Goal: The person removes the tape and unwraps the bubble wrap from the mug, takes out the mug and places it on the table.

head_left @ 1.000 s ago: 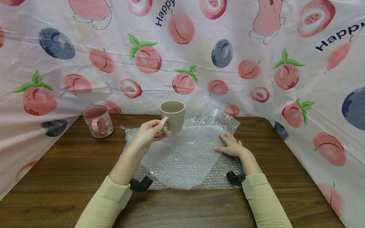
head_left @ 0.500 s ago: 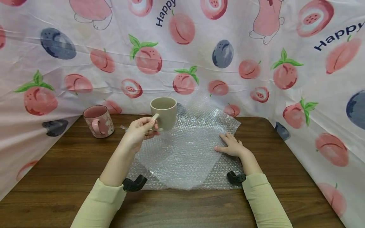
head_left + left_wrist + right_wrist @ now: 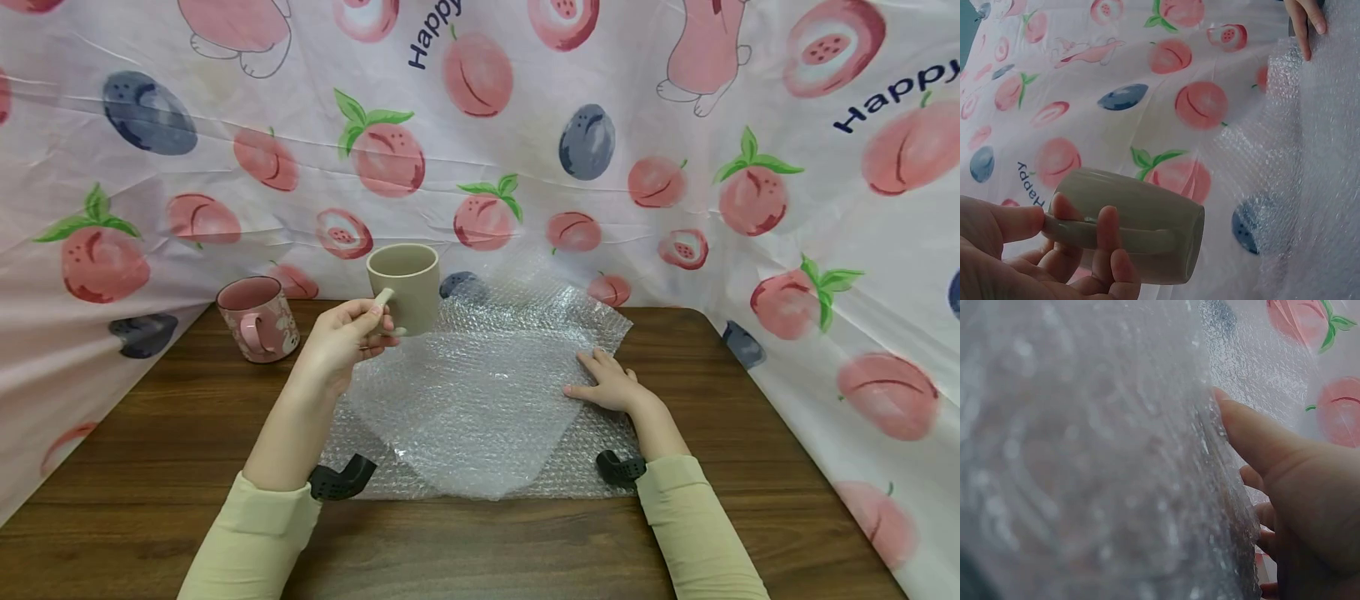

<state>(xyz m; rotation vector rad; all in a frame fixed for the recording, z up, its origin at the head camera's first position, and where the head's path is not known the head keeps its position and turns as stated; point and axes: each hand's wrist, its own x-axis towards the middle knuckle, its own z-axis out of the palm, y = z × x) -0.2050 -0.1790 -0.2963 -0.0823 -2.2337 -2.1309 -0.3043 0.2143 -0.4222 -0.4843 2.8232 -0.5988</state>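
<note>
My left hand [image 3: 347, 332] grips a plain beige mug [image 3: 412, 292] by its handle, holding it upright above the back left of the bubble wrap [image 3: 480, 417]. In the left wrist view, thumb and fingers close round the handle of the mug [image 3: 1141, 219]. My right hand [image 3: 611, 385] rests with spread fingers on the right side of the bubble wrap. From the right wrist, the thumb [image 3: 1254, 428] lies along the edge of the clear sheet [image 3: 1104, 444]. The sheet is spread in overlapping layers, its far end rising against the backdrop.
A pink mug [image 3: 258, 321] with a white flower pattern stands at the back left of the dark wooden table [image 3: 480, 550]. A fruit-printed cloth [image 3: 525, 167] hangs behind and along both sides. Each wrist wears a black camera mount [image 3: 341, 479].
My left hand has carried the beige mug to the left and slightly upward, off the middle of the bubble wrap. The right hand has stayed in place.
</note>
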